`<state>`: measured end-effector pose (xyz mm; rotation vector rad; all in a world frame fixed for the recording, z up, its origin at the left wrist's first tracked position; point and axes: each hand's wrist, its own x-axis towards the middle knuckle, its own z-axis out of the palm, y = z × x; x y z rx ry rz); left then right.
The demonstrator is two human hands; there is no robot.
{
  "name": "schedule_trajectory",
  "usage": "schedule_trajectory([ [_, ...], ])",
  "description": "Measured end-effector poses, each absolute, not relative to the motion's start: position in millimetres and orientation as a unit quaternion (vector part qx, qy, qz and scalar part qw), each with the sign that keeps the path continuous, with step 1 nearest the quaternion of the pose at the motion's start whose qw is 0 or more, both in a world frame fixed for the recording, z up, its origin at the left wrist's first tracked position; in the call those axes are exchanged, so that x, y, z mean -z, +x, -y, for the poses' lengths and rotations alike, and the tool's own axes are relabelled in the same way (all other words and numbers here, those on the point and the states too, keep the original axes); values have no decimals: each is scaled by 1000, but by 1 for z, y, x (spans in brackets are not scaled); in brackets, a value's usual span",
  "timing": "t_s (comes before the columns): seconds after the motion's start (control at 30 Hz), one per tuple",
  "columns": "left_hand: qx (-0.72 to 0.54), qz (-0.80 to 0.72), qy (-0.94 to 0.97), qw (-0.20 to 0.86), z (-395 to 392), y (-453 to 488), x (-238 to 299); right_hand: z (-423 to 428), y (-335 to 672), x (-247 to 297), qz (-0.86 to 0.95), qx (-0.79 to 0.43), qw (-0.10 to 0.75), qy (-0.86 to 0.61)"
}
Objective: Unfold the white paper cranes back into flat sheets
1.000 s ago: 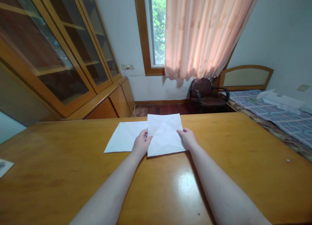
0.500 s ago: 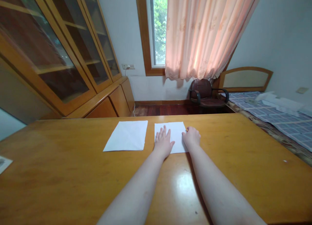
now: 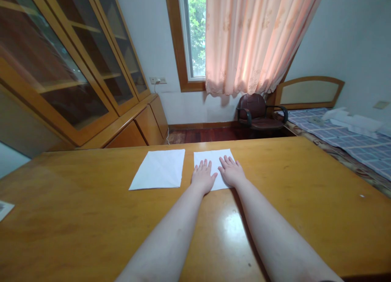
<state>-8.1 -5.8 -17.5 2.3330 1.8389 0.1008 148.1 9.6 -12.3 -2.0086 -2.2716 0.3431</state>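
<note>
Two white sheets of paper lie side by side on a wooden table [image 3: 91,217]. My left hand [image 3: 203,176] and my right hand [image 3: 231,171] both rest flat, fingers spread, on the right sheet [image 3: 211,156]. The palms cover its near half. The left sheet [image 3: 159,174] shows fold creases and lies untouched just left of my left hand.
A corner of another paper [image 3: 4,209] lies at the table's left edge. Behind the table stand glass-fronted wooden cabinets [image 3: 76,70], a dark armchair [image 3: 256,115] under a curtained window, and a bed [image 3: 348,139] at the right.
The right sheet was held up off the table in both hands, then laid flat. My right hand went from closed at its edge to open and flat on it.
</note>
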Motion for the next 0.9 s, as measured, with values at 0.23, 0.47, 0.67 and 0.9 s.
schedule_trajectory([
  [0.23,-23,-696,712,86,-1,-20,17,-15,156,15,664,-116,43,-738],
  [0.47,-13,-717,691,93,-2,-24,15,-6,148,3,618,-43,167,-767],
  [0.67,7,-716,692,90,-1,-23,14,-4,101,1,844,-148,182,-482],
  [0.9,-15,-714,695,90,-2,-24,15,-39,109,8,798,-123,83,-585],
])
